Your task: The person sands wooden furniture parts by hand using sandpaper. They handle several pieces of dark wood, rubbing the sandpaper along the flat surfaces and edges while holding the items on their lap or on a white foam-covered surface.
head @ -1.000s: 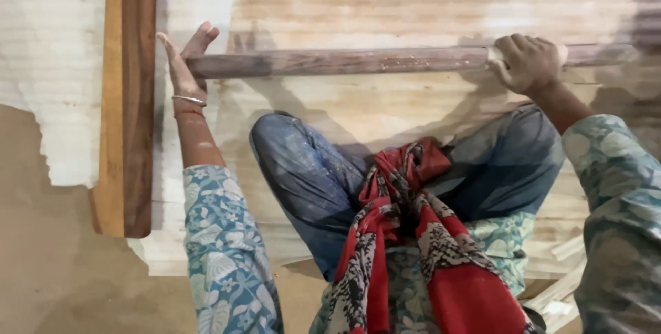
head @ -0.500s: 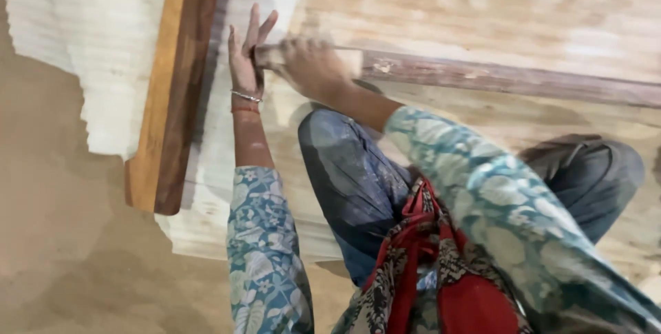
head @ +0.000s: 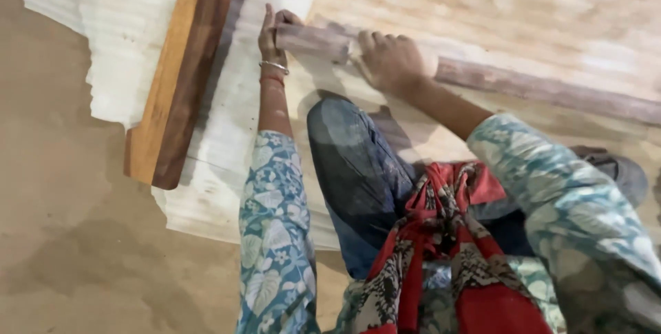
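On the floor lies a pale sheet (head: 227, 169) with a long wooden strip (head: 537, 86) across it. Right hand (head: 392, 62) has slid left along the strip, pressing down; left hand (head: 272, 31) braces its end, fingers nearly straight.

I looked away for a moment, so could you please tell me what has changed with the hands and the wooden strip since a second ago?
The right hand slid along the long wooden strip from its far right end towards the left, and now presses on it close beside the left hand. The left hand stayed braced against the strip's left end. The strip still lies across the board, and the plank to the left is unmoved.
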